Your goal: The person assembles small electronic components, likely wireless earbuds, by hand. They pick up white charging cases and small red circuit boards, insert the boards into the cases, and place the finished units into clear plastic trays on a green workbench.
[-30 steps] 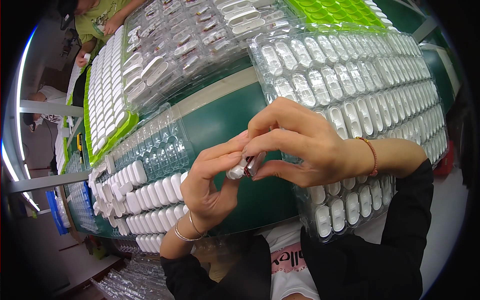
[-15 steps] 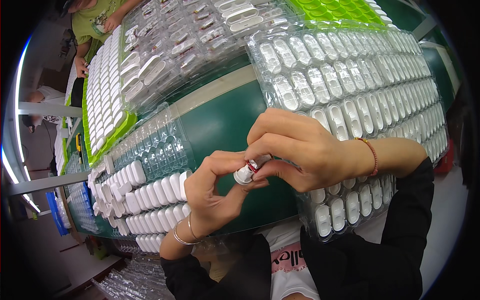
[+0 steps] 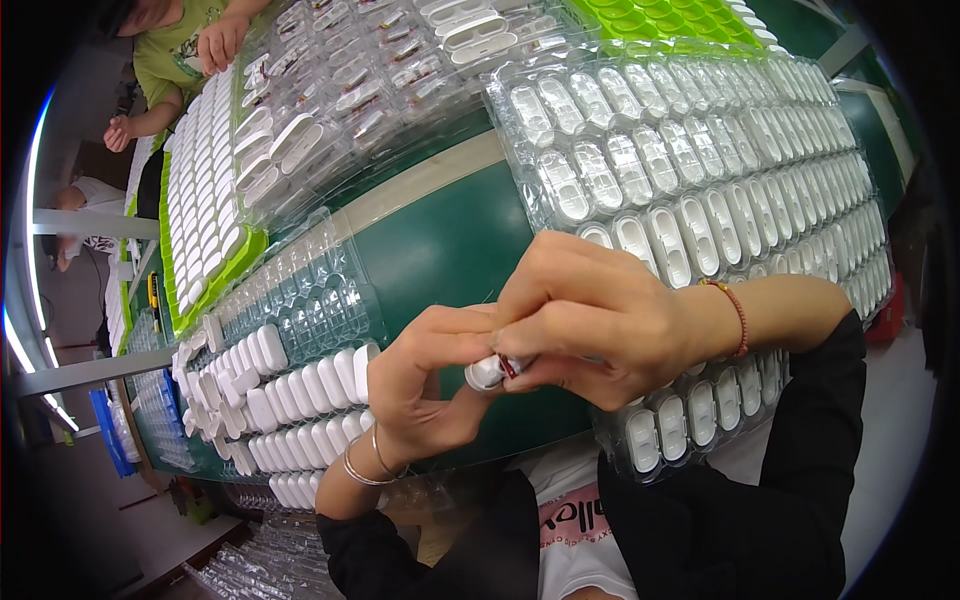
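The fingers of both hands close on one small white part (image 3: 484, 375) with a dark red strip (image 3: 510, 367) at its right end. The left hand (image 3: 425, 380) pinches it from the left, thumb below and forefinger above; the right hand (image 3: 600, 325) grips the red end in a narrow pinch that hides much of it. The part is held up over the green counter (image 3: 430, 250), between the trays, and touches neither.

As far as can be judged, this piece is midway: both hands are on it and it is not yet laid down. Whether the strip is properly seated cannot be told.

Just right, a see-through tray (image 3: 645, 480) carries rows of open white shells (image 3: 670, 245); whether they are finished or waiting is unclear. To the left, white cases (image 3: 310, 395) stand in neat rows beside a looser heap (image 3: 215, 395), which seems unsorted. Farther out, another tray holds many small parts (image 3: 360, 95) with red bits, so plenty of similar pieces appear to remain. Beyond it, a green tray (image 3: 250, 248) is filled with white pieces, near a co-worker's hand (image 3: 220, 43).
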